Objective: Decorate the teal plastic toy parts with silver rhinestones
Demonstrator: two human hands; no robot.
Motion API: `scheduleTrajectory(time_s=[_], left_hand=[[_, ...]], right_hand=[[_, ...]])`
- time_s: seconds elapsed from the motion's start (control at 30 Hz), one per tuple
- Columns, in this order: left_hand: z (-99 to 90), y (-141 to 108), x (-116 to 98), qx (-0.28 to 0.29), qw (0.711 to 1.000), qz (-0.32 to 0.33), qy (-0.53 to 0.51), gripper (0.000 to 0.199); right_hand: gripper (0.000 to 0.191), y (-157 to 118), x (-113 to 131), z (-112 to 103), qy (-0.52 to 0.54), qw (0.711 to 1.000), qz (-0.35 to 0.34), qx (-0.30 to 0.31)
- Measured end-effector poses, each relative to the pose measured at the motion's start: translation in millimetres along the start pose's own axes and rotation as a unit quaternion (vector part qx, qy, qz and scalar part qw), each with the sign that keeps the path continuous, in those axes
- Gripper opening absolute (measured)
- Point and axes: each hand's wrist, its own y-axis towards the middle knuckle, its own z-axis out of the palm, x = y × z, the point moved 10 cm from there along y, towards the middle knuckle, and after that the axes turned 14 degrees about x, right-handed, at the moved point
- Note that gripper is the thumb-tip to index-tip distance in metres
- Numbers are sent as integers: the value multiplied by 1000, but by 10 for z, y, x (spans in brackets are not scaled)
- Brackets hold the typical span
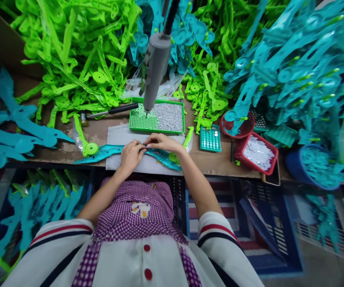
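Note:
A long blue plastic part (109, 150) with green pieces at both ends lies across a pale cloth (118, 133) at the table's front edge. My left hand (130, 156) rests on its middle, fingers bent together. My right hand (160, 142) meets it there, thumb and fingers pinched at a small dark spot on the part; what they pinch is too small to name. Just beyond them hangs a grey electric screwdriver (156, 67), its tip over a green tray (132, 128) of small metal screws. Neither hand touches the screwdriver.
Green parts (97, 75) and blue parts (297, 67) are heaped behind. A hammer (112, 111) lies left of the tray. To the right are a teal tray (210, 139), a red bowl (248, 123), a red basket (272, 167) of white pieces and a blue tub (291, 161). Crates stand below.

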Motion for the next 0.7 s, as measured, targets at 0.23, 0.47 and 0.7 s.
scheduleTrajectory(time_s=[0.23, 0.47, 0.7], left_hand=[[28, -180, -254, 59, 983, 30, 172, 42], [56, -228, -199, 81, 982, -6, 172, 52], [147, -299, -57, 81, 985, -44, 147, 56]], right_hand=[[23, -734, 66, -240, -73, 972, 28, -223], [30, -806, 214, 169, -249, 936, 68, -241], [41, -388, 237, 438, -381, 913, 91, -115]])
